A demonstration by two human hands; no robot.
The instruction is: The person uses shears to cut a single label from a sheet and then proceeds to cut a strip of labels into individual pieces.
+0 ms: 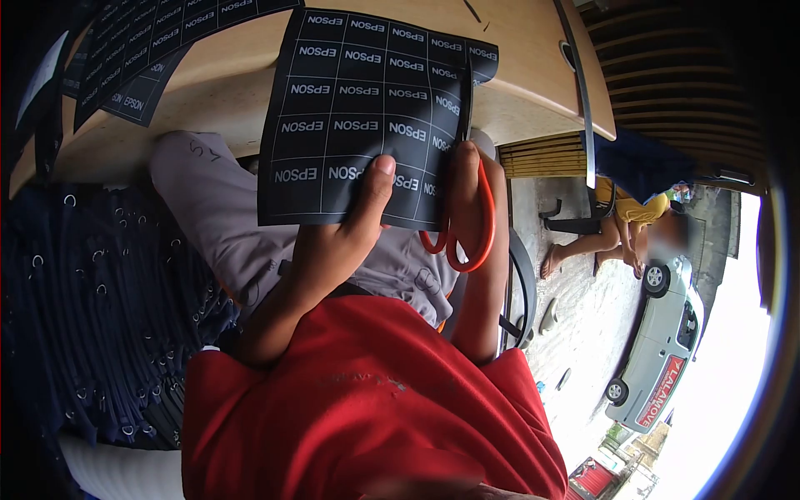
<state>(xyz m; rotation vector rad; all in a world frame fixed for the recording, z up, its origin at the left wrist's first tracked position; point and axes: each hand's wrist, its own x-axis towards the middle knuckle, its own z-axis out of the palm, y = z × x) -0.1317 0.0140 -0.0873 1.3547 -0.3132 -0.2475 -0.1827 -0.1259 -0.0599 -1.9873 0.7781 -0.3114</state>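
Observation:
A black sheet (333,108) printed with rows of white EPSON labels in a grid is held up above my lap. My left hand (354,217) grips its lower edge, thumb on the printed face and fingers hidden behind. At the sheet's right side, my right hand (475,196) is closed round the orange handles of the scissors (490,225). Their dark blades point up along the right column of labels, and a strip at that edge stands slightly apart at the top.
More printed black sheets (137,62) lie at the upper left of the wooden table (533,75). Dark straps with metal rings (100,308) hang at the left. At the right are a seated person in yellow (637,208) and a parked van (667,350).

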